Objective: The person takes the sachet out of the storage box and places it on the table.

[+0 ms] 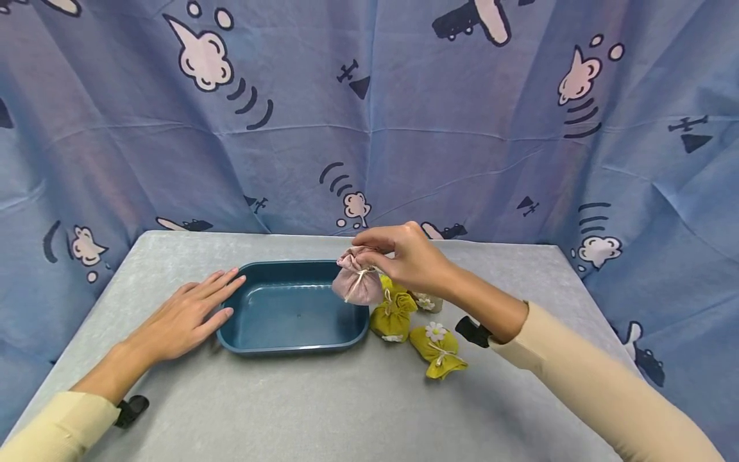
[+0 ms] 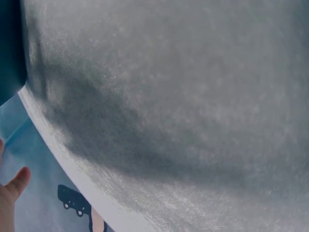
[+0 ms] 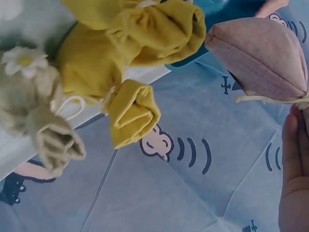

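My right hand (image 1: 408, 256) pinches a pink drawstring sachet (image 1: 359, 287) by its gathered neck, with the pouch hanging over the right end of a teal plastic tray (image 1: 294, 350). The same pink sachet (image 3: 263, 55) shows at the upper right of the right wrist view. At the tray's left end, my left hand (image 1: 187, 314) lies with straight fingers on the rim. Just right of the tray sit two yellow sachets, one against its side (image 1: 388, 321) and one nearer me (image 1: 439, 350) with a white flower. A beige sachet (image 1: 429, 303) is partly hidden behind my right hand.
All of this stands on a table with a pale grey cloth (image 1: 277, 410). A blue curtain (image 1: 288, 160) printed with planes and clouds hangs behind the table and along both sides. Black wrist mounts show at the left cuff (image 1: 133, 410) and right cuff (image 1: 473, 332).
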`<state>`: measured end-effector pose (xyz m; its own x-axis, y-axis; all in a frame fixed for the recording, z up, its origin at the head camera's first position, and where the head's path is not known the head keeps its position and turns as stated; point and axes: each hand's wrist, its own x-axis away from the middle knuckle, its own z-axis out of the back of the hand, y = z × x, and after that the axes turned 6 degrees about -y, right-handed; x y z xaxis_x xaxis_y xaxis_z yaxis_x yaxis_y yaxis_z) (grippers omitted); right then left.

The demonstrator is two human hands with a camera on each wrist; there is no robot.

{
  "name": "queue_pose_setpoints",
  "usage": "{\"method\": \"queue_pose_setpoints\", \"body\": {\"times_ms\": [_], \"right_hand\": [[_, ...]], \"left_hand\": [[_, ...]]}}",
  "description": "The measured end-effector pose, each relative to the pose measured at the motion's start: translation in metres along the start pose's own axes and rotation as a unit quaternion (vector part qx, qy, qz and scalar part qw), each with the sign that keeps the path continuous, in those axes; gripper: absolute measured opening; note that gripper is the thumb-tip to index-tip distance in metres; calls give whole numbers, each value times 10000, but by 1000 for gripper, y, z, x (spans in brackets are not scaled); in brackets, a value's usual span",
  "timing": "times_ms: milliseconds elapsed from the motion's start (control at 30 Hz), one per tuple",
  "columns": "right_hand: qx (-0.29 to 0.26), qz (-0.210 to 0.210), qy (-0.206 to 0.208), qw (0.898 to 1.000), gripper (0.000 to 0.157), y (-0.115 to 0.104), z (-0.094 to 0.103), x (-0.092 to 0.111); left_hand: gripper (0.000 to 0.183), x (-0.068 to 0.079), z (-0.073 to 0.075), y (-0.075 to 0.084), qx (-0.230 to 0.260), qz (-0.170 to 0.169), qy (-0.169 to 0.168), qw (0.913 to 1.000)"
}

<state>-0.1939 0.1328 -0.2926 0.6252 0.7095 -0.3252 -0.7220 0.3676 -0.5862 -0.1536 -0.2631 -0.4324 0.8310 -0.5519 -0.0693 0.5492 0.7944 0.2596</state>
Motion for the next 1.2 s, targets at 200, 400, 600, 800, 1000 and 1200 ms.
{"method": "queue_pose_setpoints", "body": {"times_ms": [200, 400, 600, 800, 1000, 1200], "right_hand": [[264, 214, 74, 9994, 22, 1, 14, 15], [264, 406, 301, 9984, 26, 6, 28, 32], [243, 157, 590, 9978, 24, 9, 44, 47], [608, -86, 731, 9954, 27, 13, 58, 61], [689, -410, 789, 9937, 27, 19, 70, 78], [725, -774, 691, 9920, 26, 28, 81, 98]], "left_hand": [[60, -1, 0, 0, -23, -52, 36, 10000], [60, -1, 0, 0, -29, -25, 34, 10000], [60, -1, -1, 0, -32, -16, 27, 10000], [60, -1, -1, 0, -32, 6, 1, 10000], [59, 0, -2, -1, -18, 54, -62, 10000], [59, -1, -2, -2, -45, -26, 35, 10000]]}}
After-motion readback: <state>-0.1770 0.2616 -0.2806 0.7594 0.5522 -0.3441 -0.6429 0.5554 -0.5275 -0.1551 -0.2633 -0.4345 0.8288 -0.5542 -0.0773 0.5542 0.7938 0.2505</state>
